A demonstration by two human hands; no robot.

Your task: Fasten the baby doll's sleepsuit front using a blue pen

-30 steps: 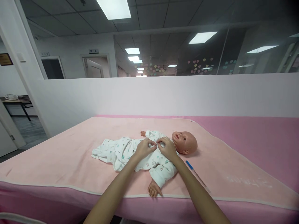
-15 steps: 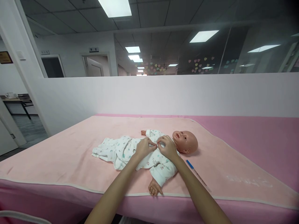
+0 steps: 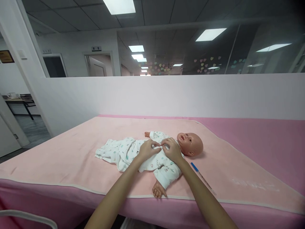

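While doll (image 3: 149, 164) is lying crosswise, left hand (image 3: 147, 149) and right hand (image 3: 172, 149) are pinching shirt (image 3: 164, 162) together, right nearer head (image 3: 193, 144).

Straight ahead, a white half-wall (image 3: 166, 95), above it dark glass (image 3: 247, 41) with pastel heart shapes (image 3: 202, 65) and lit rectangular panels (image 3: 136, 48), seen through or mirrored, hard to tell which. Overhead, a grey tiled ceiling (image 3: 157, 14) with a bright light panel (image 3: 120, 6). Over the half-wall toward the left, an open white door (image 3: 97, 67) beneath a small sign (image 3: 96, 48). At far left, a framed plaque (image 3: 6, 56), a black-legged desk (image 3: 17, 101) with a white vessel (image 3: 13, 95) on top, and grey-blue flooring (image 3: 35, 127).
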